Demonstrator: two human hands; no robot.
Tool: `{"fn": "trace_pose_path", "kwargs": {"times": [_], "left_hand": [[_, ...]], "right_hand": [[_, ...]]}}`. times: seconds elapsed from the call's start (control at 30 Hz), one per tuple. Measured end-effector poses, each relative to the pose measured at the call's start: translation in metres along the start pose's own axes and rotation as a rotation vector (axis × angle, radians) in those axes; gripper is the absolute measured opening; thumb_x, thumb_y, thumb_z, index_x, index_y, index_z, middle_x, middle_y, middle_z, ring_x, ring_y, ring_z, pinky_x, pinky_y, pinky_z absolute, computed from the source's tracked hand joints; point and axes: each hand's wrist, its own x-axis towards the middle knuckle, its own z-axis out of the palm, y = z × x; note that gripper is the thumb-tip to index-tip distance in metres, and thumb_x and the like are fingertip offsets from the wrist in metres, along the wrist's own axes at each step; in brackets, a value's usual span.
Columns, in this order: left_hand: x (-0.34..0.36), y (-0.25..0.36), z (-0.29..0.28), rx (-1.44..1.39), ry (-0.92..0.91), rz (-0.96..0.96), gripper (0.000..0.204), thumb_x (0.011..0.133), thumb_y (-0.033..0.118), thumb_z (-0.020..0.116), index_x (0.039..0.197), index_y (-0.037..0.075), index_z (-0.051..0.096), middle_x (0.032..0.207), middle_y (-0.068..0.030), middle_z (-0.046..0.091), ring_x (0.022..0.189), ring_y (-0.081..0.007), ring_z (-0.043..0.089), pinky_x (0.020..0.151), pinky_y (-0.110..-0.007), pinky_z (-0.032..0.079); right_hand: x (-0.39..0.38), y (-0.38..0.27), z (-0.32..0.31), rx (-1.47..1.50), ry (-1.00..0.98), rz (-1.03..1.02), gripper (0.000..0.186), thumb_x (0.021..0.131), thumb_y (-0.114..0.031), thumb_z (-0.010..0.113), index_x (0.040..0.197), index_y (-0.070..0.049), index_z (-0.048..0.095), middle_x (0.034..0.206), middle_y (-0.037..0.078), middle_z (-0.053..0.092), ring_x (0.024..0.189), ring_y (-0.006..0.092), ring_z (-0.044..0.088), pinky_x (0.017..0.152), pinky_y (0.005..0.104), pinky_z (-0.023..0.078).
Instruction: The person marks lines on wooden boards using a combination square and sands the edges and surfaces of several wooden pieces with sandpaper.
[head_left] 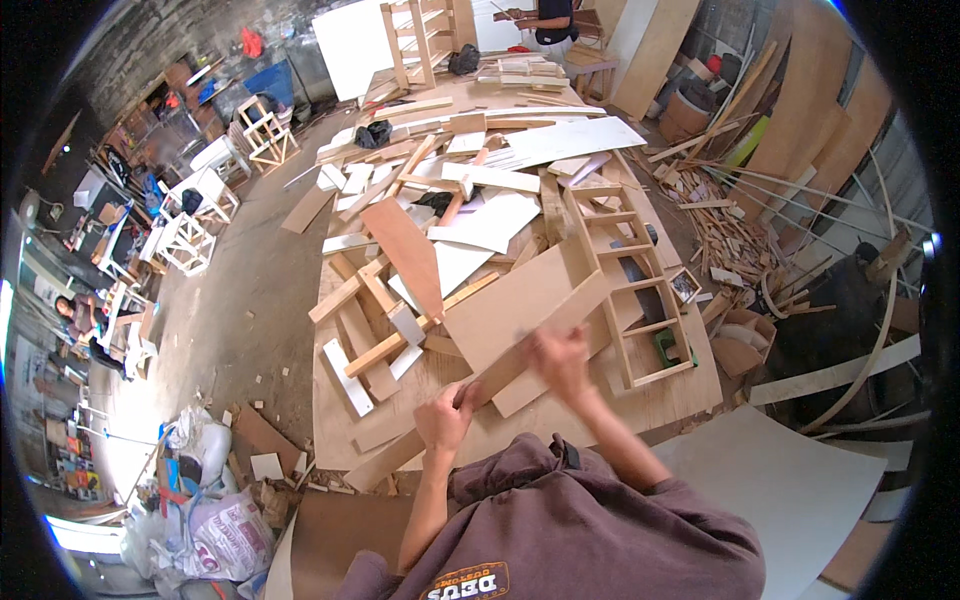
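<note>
Tan board [503, 374] slants over a cluttered worktable [682, 394]; the left hand [443, 420] clasps it; the right hand [562, 362], blurred, meets it, its grip impossible to tell.

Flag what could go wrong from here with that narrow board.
1. The narrow board could knock the ladder-like frame; its far end appears close by.
2. Its edge might splinter into the bare left hand or right hand.
3. The reddish-brown panel, atop loose pieces, may slide if bumped.
</note>
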Motion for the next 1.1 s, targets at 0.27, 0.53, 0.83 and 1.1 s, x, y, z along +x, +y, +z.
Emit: {"fn": "trace_pose_path", "kwargs": {"times": [0.27,0.53,0.83,1.1], "left_hand": [[-0.013,-0.046,-0.018,0.088,0.021,0.021,0.041,0.091,0.051,0.066,0.086,0.012,0.076,0.067,-0.0117,0.069,0.062,-0.0321,0.068,0.055,-0.041,0.05],[-0.012,-0.083,-0.097,0.152,-0.005,-0.036,0.045,0.088,0.054,0.069,0.085,0.01,0.077,0.068,-0.0123,0.07,0.062,-0.0329,0.068,0.057,-0.042,0.051],[0.012,-0.109,-0.11,-0.043,0.061,0.04,0.044,0.09,0.051,0.067,0.081,0.008,0.074,0.073,-0.0118,0.071,0.066,-0.0318,0.069,0.058,-0.04,0.051],[0.017,-0.117,-0.132,0.087,0.033,0.087,0.044,0.092,0.052,0.065,0.085,0.009,0.075,0.071,-0.0128,0.069,0.063,-0.0317,0.068,0.057,-0.04,0.051]], "right_hand": [[0.004,-0.042,0.022,0.14,-0.003,0.216,0.009,0.081,-0.01,0.066,0.089,-0.012,0.062,0.074,0.009,0.064,0.071,0.0292,0.063,0.083,0.0449,0.037],[0.051,-0.048,0.025,0.073,0.033,0.309,0.008,0.087,-0.014,0.07,0.083,-0.012,0.063,0.074,0.006,0.067,0.07,0.0247,0.064,0.084,0.0434,0.036],[0.042,-0.184,0.051,0.227,-0.101,0.114,0.012,0.084,-0.016,0.073,0.094,-0.014,0.066,0.075,0.007,0.066,0.074,0.0245,0.063,0.083,0.0424,0.036],[0.07,-0.111,0.045,0.053,0.129,0.34,0.009,0.086,-0.015,0.071,0.086,-0.011,0.063,0.074,0.008,0.067,0.068,0.0277,0.063,0.081,0.043,0.037]]}}
